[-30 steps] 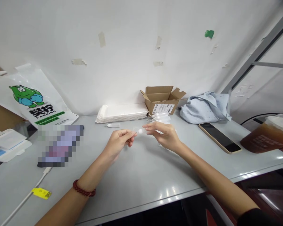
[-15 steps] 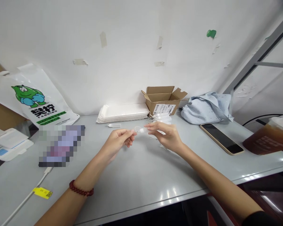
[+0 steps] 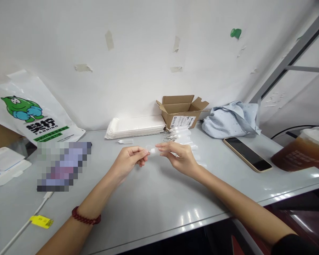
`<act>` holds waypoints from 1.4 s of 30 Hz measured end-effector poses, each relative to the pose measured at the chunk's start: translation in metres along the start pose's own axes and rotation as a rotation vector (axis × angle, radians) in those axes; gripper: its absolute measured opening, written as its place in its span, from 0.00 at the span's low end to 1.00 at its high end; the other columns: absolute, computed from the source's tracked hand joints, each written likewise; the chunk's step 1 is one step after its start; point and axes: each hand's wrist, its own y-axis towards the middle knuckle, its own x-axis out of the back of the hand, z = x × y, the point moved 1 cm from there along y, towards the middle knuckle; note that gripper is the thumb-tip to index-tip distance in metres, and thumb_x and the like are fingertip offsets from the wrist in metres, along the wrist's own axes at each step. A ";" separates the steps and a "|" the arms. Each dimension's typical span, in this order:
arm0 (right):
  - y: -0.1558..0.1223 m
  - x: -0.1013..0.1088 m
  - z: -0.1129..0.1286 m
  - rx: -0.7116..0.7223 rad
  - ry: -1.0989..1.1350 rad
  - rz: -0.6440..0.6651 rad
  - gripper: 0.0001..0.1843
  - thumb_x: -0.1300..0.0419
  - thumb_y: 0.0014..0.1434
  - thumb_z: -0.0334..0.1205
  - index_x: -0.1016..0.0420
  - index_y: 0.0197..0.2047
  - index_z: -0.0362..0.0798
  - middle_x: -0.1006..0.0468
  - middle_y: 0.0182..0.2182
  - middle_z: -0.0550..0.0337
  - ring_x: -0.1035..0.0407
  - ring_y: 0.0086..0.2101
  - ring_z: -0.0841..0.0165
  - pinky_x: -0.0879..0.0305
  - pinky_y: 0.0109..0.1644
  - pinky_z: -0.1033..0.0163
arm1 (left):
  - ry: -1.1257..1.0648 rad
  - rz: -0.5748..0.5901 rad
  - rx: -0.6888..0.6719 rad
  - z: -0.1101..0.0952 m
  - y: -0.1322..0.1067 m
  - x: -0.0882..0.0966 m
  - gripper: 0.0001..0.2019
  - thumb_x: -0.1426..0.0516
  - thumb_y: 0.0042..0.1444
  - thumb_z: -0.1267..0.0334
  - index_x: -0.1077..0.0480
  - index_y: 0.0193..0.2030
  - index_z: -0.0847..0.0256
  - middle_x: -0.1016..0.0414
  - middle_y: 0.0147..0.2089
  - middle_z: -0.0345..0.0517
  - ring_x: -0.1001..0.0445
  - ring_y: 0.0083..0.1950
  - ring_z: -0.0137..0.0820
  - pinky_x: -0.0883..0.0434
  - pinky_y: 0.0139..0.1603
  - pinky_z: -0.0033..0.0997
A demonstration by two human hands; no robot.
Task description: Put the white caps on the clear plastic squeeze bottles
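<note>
Between my two hands is a small clear plastic tube with a white cap (image 3: 153, 151), held just above the grey table. My right hand (image 3: 179, 156) grips it behind the cap, so its body is mostly hidden by the fingers. My left hand (image 3: 130, 158) is closed in a pinch at the cap end, on what looks like a thin loop; the fingertips partly cover it. Several similar clear tubes (image 3: 184, 131) with white caps and thin loops lie behind and beside my right hand. One more tube (image 3: 126, 141) lies alone beyond my left hand.
Behind stand an open cardboard box (image 3: 184, 120) and a stack of white flat packs (image 3: 138, 126). At right are a blue cloth (image 3: 230, 120), a phone (image 3: 247, 154) and a drink cup (image 3: 303, 152). At left are a plastic bag (image 3: 50, 113), a blurred-out device (image 3: 65, 166) and a cable (image 3: 18, 232).
Both hands have shifted slightly left in the view with the tube between them. My right hand has turned a little, and more of the tubes behind it show. The camera has moved slightly.
</note>
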 end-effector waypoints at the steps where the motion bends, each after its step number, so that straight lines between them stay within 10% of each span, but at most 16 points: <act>1: 0.000 0.000 -0.001 0.006 -0.015 0.035 0.09 0.44 0.58 0.27 0.27 0.41 0.48 0.19 0.41 0.53 0.24 0.39 0.68 0.26 0.41 0.61 | 0.023 0.004 0.001 -0.001 0.001 0.002 0.12 0.39 0.49 0.56 0.29 0.23 0.63 0.31 0.23 0.39 0.35 0.24 0.24 0.36 0.29 0.26; 12: 0.015 0.051 -0.060 -0.157 -0.446 0.064 0.06 0.45 0.59 0.30 0.28 0.36 0.46 0.22 0.37 0.51 0.31 0.40 0.59 0.35 0.45 0.54 | 0.287 -0.439 0.113 -0.007 0.012 0.069 0.10 0.38 0.43 0.58 0.27 0.25 0.64 0.28 0.26 0.44 0.31 0.27 0.27 0.34 0.26 0.26; 19: 0.014 0.059 -0.065 -0.286 -0.490 0.249 0.05 0.44 0.59 0.36 0.28 0.33 0.45 0.24 0.32 0.53 0.31 0.35 0.62 0.38 0.39 0.59 | 0.523 -0.500 0.205 0.004 0.017 0.077 0.09 0.44 0.47 0.60 0.29 0.24 0.63 0.25 0.27 0.49 0.27 0.28 0.34 0.31 0.29 0.31; 25: 0.015 0.051 -0.054 -0.288 -0.609 0.431 0.07 0.38 0.56 0.36 0.27 0.39 0.45 0.24 0.38 0.51 0.33 0.41 0.59 0.40 0.44 0.58 | 0.930 -0.675 0.184 0.004 0.016 0.076 0.14 0.47 0.50 0.61 0.26 0.39 0.65 0.22 0.41 0.62 0.29 0.50 0.56 0.33 0.43 0.45; 42: 0.012 0.047 -0.055 -0.276 -0.697 0.537 0.12 0.41 0.54 0.27 0.26 0.42 0.46 0.22 0.40 0.51 0.36 0.44 0.56 0.45 0.41 0.56 | 1.146 -0.511 0.010 0.009 0.013 0.049 0.15 0.52 0.55 0.57 0.27 0.40 0.60 0.20 0.35 0.51 0.24 0.39 0.48 0.33 0.37 0.39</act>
